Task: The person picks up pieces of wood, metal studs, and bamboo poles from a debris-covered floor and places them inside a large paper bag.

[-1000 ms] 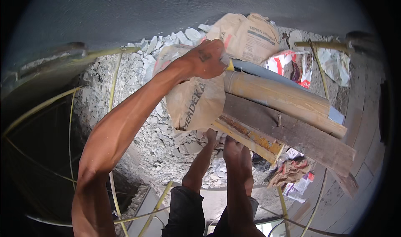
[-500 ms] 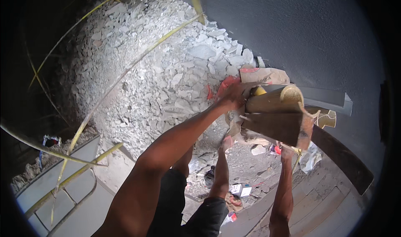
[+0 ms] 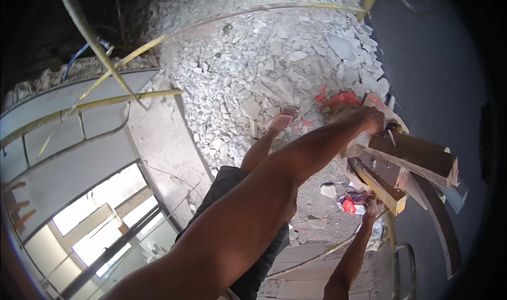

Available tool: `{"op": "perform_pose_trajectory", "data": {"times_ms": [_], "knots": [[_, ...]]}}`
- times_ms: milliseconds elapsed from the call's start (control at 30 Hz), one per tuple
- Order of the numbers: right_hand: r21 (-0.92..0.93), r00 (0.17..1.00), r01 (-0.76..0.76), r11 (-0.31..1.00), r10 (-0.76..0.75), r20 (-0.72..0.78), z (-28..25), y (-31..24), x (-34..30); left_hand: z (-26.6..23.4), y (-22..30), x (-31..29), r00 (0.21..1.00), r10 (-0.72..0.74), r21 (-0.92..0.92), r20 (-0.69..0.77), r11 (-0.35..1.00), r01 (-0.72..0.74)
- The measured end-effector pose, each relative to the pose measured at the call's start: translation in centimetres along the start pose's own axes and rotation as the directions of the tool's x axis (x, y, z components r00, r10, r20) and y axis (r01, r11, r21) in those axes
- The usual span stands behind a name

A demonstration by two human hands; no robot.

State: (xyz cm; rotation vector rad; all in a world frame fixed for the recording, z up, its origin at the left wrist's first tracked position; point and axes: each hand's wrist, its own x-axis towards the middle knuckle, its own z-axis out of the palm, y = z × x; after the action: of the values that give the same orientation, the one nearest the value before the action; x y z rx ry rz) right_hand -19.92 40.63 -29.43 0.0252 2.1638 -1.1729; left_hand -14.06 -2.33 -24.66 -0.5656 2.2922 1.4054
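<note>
Several brown wooden moulding pieces (image 3: 414, 154) are bunched together at the right, close to the dark wall. My left hand (image 3: 371, 120) reaches far across and grips their far-left end, its fingers curled. Under a shorter piece with a yellowish end (image 3: 377, 186), my right hand (image 3: 373, 207) holds the bunch from below, its fingers partly hidden. A long curved dark strip (image 3: 438, 220) hangs down on the right side of the bunch. Beside my left hand lie torn red and brown paper scraps (image 3: 346, 99).
Broken plaster rubble (image 3: 253, 62) covers the floor ahead, and my foot (image 3: 282, 119) is on its edge. Yellow metal bars (image 3: 142, 47) cross at the left and more stand near the wall (image 3: 422, 88). A bright window (image 3: 105, 215) is at lower left.
The view has turned, bringing the window in at lower left. The wooden pieces and both hands appear farther right, and the pieces have fanned apart and tilted.
</note>
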Motion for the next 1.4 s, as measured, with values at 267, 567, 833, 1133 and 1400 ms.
{"op": "perform_pose_trajectory", "data": {"times_ms": [267,567,833,1133,1400], "knots": [[-0.305,0.918,0.126,0.944,0.006,0.397,-3.1,-0.9,6.1,10.3,-5.8,9.6,0.958,0.064,-0.007,-0.281,0.998,-0.069],[-0.253,0.845,0.305,0.918,-0.139,0.517,3.6,-7.3,-1.5,11.0,-7.7,-3.8,0.800,-0.118,-0.273,-0.588,0.960,-0.060],[-0.433,0.804,0.242,0.869,0.070,0.590,12.4,-15.8,-2.8,9.6,-12.6,-31.9,0.510,-0.380,-0.449,-0.772,0.893,-0.015],[-0.358,0.531,0.602,0.713,-0.022,0.847,33.6,-28.1,-22.0,14.2,-22.9,-56.0,0.119,-0.885,-0.892,-0.450,0.438,-0.114],[-0.298,0.274,0.750,0.590,0.132,0.953,51.8,-23.2,-37.0,18.1,-31.2,-72.2,-0.141,-0.982,-0.888,-0.125,0.174,-0.425]]}}
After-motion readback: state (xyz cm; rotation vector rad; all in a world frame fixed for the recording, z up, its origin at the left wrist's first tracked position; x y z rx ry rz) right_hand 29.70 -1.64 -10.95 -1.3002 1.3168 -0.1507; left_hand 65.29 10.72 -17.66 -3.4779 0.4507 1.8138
